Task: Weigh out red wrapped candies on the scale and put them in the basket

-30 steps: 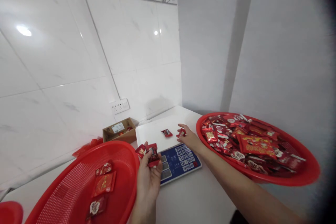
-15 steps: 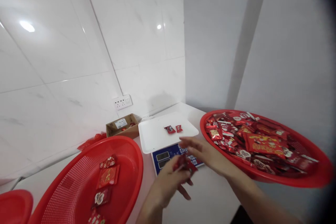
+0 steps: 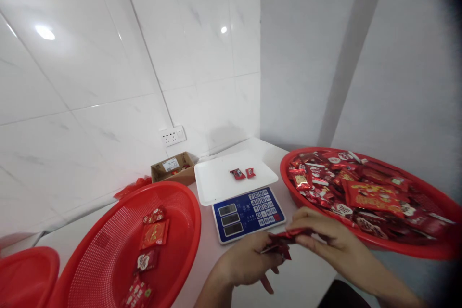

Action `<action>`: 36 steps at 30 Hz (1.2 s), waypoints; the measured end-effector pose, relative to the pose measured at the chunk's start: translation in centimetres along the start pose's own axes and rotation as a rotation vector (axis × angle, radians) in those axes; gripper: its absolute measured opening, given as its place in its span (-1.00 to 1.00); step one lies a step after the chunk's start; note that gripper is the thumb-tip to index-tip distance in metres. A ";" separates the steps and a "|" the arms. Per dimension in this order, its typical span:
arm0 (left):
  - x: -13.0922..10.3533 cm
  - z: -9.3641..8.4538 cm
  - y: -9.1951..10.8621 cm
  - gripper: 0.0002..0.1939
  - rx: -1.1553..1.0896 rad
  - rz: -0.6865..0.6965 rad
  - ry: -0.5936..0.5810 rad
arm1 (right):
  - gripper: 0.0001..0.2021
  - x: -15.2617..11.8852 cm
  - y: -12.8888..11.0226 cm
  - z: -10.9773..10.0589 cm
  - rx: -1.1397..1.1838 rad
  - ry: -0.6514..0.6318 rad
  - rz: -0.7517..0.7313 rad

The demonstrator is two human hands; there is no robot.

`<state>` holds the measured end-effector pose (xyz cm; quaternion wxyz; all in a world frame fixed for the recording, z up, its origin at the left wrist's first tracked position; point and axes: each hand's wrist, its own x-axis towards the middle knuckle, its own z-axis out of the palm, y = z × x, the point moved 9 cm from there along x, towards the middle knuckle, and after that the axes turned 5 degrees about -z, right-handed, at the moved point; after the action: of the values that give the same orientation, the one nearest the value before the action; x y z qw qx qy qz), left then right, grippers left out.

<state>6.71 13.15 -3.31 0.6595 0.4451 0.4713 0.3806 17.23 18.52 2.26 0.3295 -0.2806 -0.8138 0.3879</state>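
My left hand (image 3: 247, 257) is closed around a few small dark-red wrapped packets (image 3: 279, 244), low in front of the scale. With thumb and fingers, my right hand (image 3: 327, 236) pinches a red packet (image 3: 299, 232) at the edge of that bunch, so both hands meet there. Behind them stands a weighing scale with a blue keypad panel (image 3: 245, 211) and a white tray (image 3: 212, 183). Two small red packets lie on the tray, a larger one (image 3: 237, 173) and a smaller one (image 3: 250, 173).
At right, a red basket (image 3: 285, 173) is heaped with red snack packets. Another red basket (image 3: 193, 231) at left holds several packets in a row. Part of a third red basket (image 3: 25, 274) shows at far left. A cardboard box (image 3: 184, 175) and red plastic bag (image 3: 133, 187) sit by the wall.
My right hand has come down from over the keypad and now pinches a packet at my left hand. My left hand has shifted right and slightly down, uncovering the scale's panel.
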 end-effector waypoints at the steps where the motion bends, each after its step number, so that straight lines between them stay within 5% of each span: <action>1: -0.3 -0.2 0.3 -0.84 0.016 -0.003 0.000 | -0.72 0.3 0.3 -0.8 0.001 0.077 0.020; 4: -1.5 0.5 1.5 -0.83 0.103 -0.002 -0.081 | -0.64 1.7 2.4 -1.5 0.022 0.240 0.131; 9: -3.7 3.1 3.9 -0.76 0.379 0.078 -0.262 | -0.60 6.3 6.4 2.5 0.181 0.143 0.256; 14: -3.4 2.5 3.4 -0.81 0.252 0.056 -0.165 | -0.54 9.8 7.5 4.4 0.285 0.116 0.320; 19: -1.9 0.7 2.2 -0.84 0.016 0.051 -0.039 | -0.57 7.1 6.2 3.9 0.335 0.103 0.276; 27: -0.2 -2.3 2.0 -0.82 -0.027 0.122 0.242 | -0.52 0.7 4.6 4.0 0.341 -0.016 0.225; 31: -0.2 -3.3 1.8 -0.76 -0.127 0.109 0.341 | -0.62 0.1 4.0 0.6 0.030 0.104 0.148; 36: -0.2 -5.8 1.0 -0.73 -0.529 0.128 0.498 | -0.63 -0.4 5.1 -9.5 -0.479 0.318 0.113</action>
<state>1.00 14.65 -3.21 0.5917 0.1815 0.4738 0.6265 25.71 25.24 2.60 0.3550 -0.4525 -0.8036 0.1535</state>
